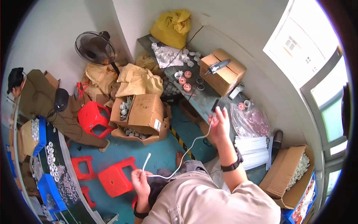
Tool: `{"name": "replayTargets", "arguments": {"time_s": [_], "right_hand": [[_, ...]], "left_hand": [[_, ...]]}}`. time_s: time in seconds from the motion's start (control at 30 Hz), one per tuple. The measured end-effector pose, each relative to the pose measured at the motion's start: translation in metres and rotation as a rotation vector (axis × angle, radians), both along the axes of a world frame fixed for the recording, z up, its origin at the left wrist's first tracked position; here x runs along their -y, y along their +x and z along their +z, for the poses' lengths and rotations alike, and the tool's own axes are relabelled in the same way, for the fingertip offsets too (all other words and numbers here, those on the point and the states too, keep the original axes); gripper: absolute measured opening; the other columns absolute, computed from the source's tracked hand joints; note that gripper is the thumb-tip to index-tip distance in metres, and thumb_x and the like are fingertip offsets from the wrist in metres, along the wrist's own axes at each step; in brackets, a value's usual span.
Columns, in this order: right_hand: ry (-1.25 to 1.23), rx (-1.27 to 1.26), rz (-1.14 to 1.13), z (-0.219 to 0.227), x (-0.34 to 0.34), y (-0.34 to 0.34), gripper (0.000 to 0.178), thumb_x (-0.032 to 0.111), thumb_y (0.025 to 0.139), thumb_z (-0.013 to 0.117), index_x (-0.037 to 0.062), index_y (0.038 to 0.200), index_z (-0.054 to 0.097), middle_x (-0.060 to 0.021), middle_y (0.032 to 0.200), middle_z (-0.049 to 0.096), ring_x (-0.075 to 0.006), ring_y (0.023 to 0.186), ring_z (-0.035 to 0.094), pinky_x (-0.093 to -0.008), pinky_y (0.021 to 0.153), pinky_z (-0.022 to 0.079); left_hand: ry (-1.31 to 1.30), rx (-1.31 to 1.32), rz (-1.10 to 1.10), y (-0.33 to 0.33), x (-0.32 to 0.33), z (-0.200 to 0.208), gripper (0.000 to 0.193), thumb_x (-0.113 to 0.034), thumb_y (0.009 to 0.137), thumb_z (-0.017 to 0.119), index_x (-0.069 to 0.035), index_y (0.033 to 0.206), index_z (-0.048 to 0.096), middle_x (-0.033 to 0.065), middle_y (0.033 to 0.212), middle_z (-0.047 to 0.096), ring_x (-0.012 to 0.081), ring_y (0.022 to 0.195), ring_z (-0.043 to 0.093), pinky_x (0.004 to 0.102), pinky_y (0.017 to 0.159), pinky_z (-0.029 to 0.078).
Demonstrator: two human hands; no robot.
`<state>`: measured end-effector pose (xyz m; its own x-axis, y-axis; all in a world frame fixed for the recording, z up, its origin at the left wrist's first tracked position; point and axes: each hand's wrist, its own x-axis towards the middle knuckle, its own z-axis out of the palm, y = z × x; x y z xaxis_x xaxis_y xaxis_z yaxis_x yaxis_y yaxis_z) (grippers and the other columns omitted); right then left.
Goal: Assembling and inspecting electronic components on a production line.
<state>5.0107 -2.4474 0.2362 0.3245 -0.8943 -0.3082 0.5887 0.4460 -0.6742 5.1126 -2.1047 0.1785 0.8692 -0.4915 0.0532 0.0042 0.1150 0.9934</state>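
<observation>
A thin white cable (181, 161) hangs in a loose curve between my two hands, in front of my shirt. My left hand (141, 183), low in the middle of the view, pinches it near one end, and a short stiff tip sticks up past the fingers. Up at the near edge of the dark worktable, my right hand (220, 127) is closed on the cable's other end. A small black piece (215, 106) sits at those fingertips; its exact kind is too small to tell.
On the worktable (209, 100) stand a cardboard box (223, 71) with a power tool (219, 66) on it, pink-and-white round parts (187, 87), a plastic bag (250, 121) and white strips (253, 151). Red stools (117, 177), open cartons (144, 114) and a co-worker (61, 112) are to the left.
</observation>
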Motion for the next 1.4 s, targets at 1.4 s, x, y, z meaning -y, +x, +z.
{"name": "replayTargets", "arguments": {"time_s": [1.4], "right_hand": [[-0.345, -0.685, -0.437, 0.029, 0.545, 0.411, 0.020, 0.014, 0.083, 0.064, -0.0052, 0.082, 0.062, -0.0079, 0.074, 0.064, -0.0138, 0.063, 0.059, -0.0267, 0.057, 0.044]], "left_hand": [[0.093, -0.131, -0.325, 0.273, 0.375, 0.028, 0.035, 0.004, 0.088, 0.052, 0.006, 0.122, 0.050, 0.0109, 0.109, 0.060, 0.0160, 0.093, 0.061, 0.0285, 0.085, 0.049]]}}
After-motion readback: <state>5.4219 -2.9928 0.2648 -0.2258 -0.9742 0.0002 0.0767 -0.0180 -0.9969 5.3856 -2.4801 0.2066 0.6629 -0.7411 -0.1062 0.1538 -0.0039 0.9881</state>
